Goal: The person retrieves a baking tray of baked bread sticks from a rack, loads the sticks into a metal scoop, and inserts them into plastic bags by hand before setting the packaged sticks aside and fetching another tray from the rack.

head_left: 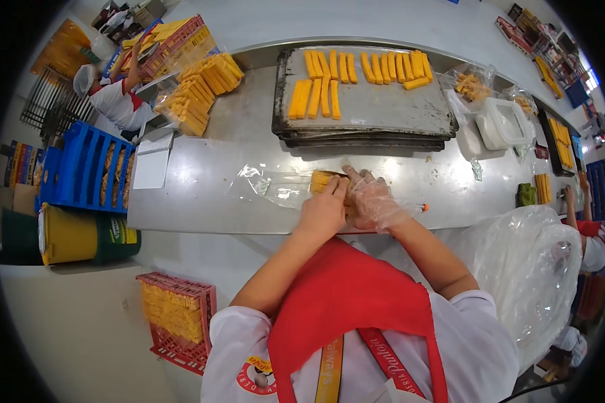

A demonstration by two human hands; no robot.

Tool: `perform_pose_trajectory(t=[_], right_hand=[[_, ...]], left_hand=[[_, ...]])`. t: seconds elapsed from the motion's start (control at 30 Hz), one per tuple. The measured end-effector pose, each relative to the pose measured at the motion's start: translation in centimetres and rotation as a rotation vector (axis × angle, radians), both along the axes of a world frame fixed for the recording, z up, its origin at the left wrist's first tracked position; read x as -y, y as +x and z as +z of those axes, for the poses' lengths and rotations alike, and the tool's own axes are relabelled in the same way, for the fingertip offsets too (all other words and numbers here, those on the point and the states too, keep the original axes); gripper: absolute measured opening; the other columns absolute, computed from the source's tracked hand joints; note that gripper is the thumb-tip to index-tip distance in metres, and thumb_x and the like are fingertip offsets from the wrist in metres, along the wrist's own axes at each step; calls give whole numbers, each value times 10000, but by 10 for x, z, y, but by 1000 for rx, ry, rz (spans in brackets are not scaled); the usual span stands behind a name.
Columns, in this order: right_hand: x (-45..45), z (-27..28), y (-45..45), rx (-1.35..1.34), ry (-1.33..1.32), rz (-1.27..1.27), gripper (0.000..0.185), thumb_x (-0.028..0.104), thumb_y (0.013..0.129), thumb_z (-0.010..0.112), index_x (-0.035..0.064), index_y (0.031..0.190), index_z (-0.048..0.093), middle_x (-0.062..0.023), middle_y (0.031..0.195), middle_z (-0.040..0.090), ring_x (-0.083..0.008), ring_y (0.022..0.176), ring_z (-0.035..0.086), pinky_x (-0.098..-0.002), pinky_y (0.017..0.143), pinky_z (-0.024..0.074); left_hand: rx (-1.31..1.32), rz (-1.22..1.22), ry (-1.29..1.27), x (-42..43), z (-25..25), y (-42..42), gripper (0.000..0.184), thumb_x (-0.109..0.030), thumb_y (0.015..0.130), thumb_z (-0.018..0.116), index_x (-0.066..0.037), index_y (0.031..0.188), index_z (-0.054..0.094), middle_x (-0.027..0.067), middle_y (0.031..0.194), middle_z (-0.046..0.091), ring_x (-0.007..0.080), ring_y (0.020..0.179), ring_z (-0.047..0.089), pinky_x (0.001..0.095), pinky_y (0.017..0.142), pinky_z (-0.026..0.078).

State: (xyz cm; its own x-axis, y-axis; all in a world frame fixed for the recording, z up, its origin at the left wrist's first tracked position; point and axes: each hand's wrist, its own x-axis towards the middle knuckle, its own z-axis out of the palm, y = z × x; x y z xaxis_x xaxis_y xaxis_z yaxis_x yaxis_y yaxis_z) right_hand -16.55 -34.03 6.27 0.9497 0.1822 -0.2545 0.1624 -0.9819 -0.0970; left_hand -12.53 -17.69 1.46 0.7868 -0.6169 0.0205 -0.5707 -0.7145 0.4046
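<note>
Near the front edge of the steel table, my left hand (pixel 325 210) is bare and my right hand (pixel 372 199) wears a clear plastic glove. Both are closed around a small bundle of yellow sticks (pixel 321 180), partly hidden under the fingers. A clear plastic bag (pixel 269 187) stretches leftward from the bundle over the table. Beyond the hands, a stack of dark metal trays (pixel 383 111) carries rows of yellow sticks (pixel 324 97). A small orange-tipped object (pixel 423 207) lies just right of my right hand.
Bagged yellow sticks (pixel 198 94) and a notebook (pixel 153 161) lie on the left. At the right are a white container (pixel 501 124), a green cloth (pixel 526 195) and a large clear plastic bag (pixel 524 269). One co-worker (pixel 117 101) stands far left, another (pixel 588 235) at right.
</note>
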Motion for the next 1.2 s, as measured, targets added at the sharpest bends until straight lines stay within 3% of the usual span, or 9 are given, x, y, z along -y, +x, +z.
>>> perform_pose_trajectory(t=[0.13,0.23,0.3,0.37,0.5,0.6,0.7,0.97,1.2], right_hand=[[-10,16,13,-72,71,-35,893,276,718,758,267,1542,413,-203,1586,349,-433,1305,500,-507,1002,497],[-10,12,18,-44,118,-46,913,309,717,789,225,1544,410,-205,1596,331,-425,1297,507,-473,1035,489],[-5,-6,23,14,145,-28,919,331,724,801,192,1544,409,-205,1605,316,-415,1291,515,-453,1049,484],[8,-41,26,417,759,-109,852,399,780,825,156,1510,458,-172,1547,425,-384,1313,514,-431,1061,474],[58,-20,10,507,601,-736,513,463,963,640,35,1244,678,-177,1198,693,-342,1156,635,-411,958,510],[116,-66,-7,446,282,-765,620,579,954,559,-12,1076,703,-206,1028,721,-318,944,664,-430,889,495],[121,-100,-11,186,846,-1027,659,606,958,537,-3,749,678,-99,605,614,-243,597,601,-406,655,488],[57,-81,5,316,1091,-910,476,328,902,725,-124,1053,706,-158,889,733,-197,858,681,-314,836,532],[97,-60,0,-233,876,-690,309,182,886,722,-23,1118,735,-82,937,745,-149,838,668,-303,812,537]], left_hand=[[257,370,-167,-78,14,68,470,-255,933,614,-73,1366,588,201,1510,468,434,1250,549,523,1063,430],[291,619,-90,-151,-62,107,537,-331,949,619,-89,1423,549,253,1554,388,448,1422,367,514,1171,312],[-112,412,-280,-173,-109,114,562,-405,970,588,-139,1462,526,278,1593,304,553,1437,271,566,1176,286],[-189,405,-311,-165,-100,104,618,-447,961,589,-149,1493,485,264,1615,267,545,1456,243,601,1177,256],[-37,304,57,-144,-4,80,916,-545,817,724,-188,1572,349,246,1642,224,523,1489,201,696,1162,182],[165,-52,111,-125,23,80,1248,-494,582,887,-224,1609,231,203,1584,363,409,1470,330,713,1150,195],[-25,-264,134,-85,8,90,1266,-382,502,902,-193,1587,279,200,1427,509,382,1349,470,628,1144,288],[-73,-336,-114,-61,10,85,1257,-279,500,879,-115,1575,249,205,1255,574,374,1194,551,497,1064,389],[-80,-257,69,-92,16,93,1230,-271,505,874,-112,1562,267,173,1248,581,370,1185,551,481,1053,397]])
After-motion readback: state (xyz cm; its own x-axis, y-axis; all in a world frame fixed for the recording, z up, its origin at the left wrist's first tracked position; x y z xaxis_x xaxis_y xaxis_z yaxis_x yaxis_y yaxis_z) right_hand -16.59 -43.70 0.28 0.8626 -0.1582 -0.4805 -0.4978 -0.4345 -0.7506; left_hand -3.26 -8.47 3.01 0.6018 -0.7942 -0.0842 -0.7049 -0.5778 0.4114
